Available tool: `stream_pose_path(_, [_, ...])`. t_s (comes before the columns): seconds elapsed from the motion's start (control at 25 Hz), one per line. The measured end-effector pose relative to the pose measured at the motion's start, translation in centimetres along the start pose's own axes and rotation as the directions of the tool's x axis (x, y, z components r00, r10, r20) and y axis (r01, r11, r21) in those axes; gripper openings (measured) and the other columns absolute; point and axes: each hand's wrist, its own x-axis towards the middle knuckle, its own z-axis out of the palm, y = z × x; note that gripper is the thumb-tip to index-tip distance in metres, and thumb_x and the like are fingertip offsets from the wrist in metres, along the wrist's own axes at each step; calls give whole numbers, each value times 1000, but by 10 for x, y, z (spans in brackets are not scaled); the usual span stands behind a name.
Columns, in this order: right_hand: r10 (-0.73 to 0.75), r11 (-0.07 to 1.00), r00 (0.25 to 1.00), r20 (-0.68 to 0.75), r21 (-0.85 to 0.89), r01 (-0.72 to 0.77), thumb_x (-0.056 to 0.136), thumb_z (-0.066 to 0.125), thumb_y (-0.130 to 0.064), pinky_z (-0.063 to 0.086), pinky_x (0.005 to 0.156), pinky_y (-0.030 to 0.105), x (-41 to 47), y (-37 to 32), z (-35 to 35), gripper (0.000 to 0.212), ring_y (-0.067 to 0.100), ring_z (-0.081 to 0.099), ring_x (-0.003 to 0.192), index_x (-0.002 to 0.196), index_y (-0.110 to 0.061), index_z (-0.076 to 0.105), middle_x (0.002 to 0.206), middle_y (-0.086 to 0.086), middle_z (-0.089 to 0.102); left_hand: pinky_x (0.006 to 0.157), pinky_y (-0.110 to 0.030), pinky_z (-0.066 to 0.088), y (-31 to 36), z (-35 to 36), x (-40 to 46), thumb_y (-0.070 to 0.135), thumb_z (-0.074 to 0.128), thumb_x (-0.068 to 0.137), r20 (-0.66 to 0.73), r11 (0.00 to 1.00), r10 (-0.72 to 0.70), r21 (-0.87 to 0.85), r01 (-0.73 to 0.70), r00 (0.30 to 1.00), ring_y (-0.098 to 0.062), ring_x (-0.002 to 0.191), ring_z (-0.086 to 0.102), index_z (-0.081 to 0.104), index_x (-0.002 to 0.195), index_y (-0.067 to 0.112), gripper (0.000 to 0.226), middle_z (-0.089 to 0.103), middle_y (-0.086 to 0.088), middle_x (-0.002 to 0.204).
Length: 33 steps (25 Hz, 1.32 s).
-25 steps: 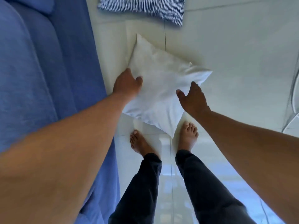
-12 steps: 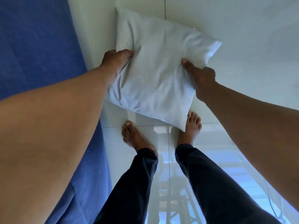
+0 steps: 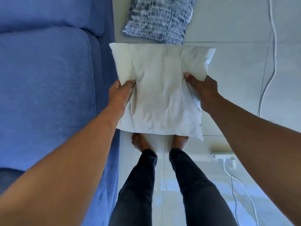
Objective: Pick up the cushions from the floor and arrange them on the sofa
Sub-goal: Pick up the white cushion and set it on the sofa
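A white cushion [image 3: 160, 92] hangs in the air above my feet, held flat between both hands. My left hand [image 3: 119, 97] grips its left edge, thumb on top. My right hand [image 3: 202, 91] grips its right edge the same way. A blue-and-white striped cushion [image 3: 157, 18] lies on the floor beyond it, close to the sofa's front. The blue sofa [image 3: 48, 79] fills the left side, its seat cushions bare.
White tiled floor [image 3: 236, 54] spreads to the right. A thin cable [image 3: 267, 82] runs down the floor at the right. A white power strip [image 3: 222, 154] with a plugged-in cord lies near my right foot. My legs stand beside the sofa's front edge.
Both hands closed on the white cushion and lifted it off the floor, turning it square to me. The view rose, bringing the striped cushion and sofa seat back in sight.
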Motion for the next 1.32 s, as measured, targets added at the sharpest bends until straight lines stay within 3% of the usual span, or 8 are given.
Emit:
stream_pose_path(0.12, [-66,997,997,32,38,65,76,90,-44,53,100,28,-54,-49,-10,76,15,66,108,139,-12,62,119,-6,67,84,-32,57,40,-31,-60,34,76,86,-5,997,-8,-75,8,1000,-16,101,68,65,103,23,23,73,5,107])
stream_pose_path(0.28, [-153,987,982,107,73,145,78,90,-40,56,88,19,-126,-113,-23,67,5,68,102,135,-15,65,108,-13,69,68,-29,47,96,-78,-140,41,72,87,-4,982,-23,-186,22,1000,-14,93,60,59,98,27,22,67,9,103])
stream_pose_path(0.48, [-221,975,957,188,67,212,76,92,-39,57,102,31,-189,-178,-19,65,14,71,110,132,-16,69,125,-1,74,57,-27,38,133,-136,-207,44,65,93,-43,968,73,-239,-81,996,-18,86,56,61,106,26,24,63,6,97])
stream_pose_path(0.64, [-286,957,913,291,44,286,83,88,-25,57,72,7,-224,-218,14,52,2,69,93,130,-13,70,116,0,74,80,-33,49,137,-181,-233,36,69,94,-147,913,114,-374,-162,983,-19,101,65,67,112,25,21,72,6,109])
stream_pose_path(0.84, [-293,943,873,389,-33,331,76,92,-28,57,104,36,-253,-249,84,43,17,73,109,115,-21,75,116,-4,78,85,-30,50,128,-245,-237,32,71,93,-224,836,99,-509,-203,970,-15,107,67,70,111,28,19,73,7,116])
stream_pose_path(1.08, [-283,903,822,494,-152,403,71,94,-31,55,102,39,-294,-288,205,41,23,69,113,103,-24,70,111,-5,74,92,-38,55,120,-348,-224,32,73,90,-319,760,61,-599,-251,946,-22,113,68,71,112,27,22,75,3,119])
stream_pose_path(1.16, [-267,889,792,549,-178,423,57,96,-40,56,103,42,-307,-295,245,56,23,72,110,106,-22,73,110,-4,78,95,-46,55,114,-379,-222,37,74,86,-348,750,32,-611,-253,937,-28,114,68,71,116,24,33,76,0,121])
stream_pose_path(1.32, [-226,851,728,647,-232,470,59,94,-37,58,100,49,-336,-300,319,61,28,75,107,114,-20,76,112,-1,80,77,-42,51,98,-435,-223,46,72,80,-427,765,15,-577,-285,904,-27,97,65,70,115,26,41,72,-13,122])
